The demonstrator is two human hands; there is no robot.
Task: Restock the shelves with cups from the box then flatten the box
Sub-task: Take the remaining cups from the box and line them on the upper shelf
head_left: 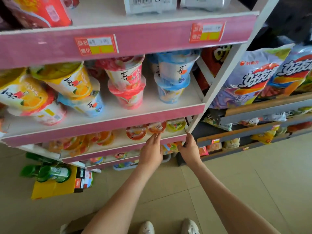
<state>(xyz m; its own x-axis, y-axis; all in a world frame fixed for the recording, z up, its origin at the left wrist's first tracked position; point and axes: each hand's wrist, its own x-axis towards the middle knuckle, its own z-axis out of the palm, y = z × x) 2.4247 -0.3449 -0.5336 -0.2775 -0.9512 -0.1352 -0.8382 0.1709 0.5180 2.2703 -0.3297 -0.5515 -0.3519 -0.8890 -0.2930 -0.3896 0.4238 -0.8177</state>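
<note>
Small clear jelly cups stand in a row on the low pink-fronted shelf: a red one, an orange-red one and a yellow one. My left hand reaches to that shelf, its straight fingertips touching the orange-red cup. My right hand grips the right end of the shelf's front edge beside the white upright post. A brown cardboard box shows only partly at the bottom edge, near my feet.
The shelf above holds large stacked dessert cups in yellow, red and blue. More jelly cups lie to the left on the low shelf. A yellow carton with green bottles sits on the floor at left. Snack bags fill the rack at right.
</note>
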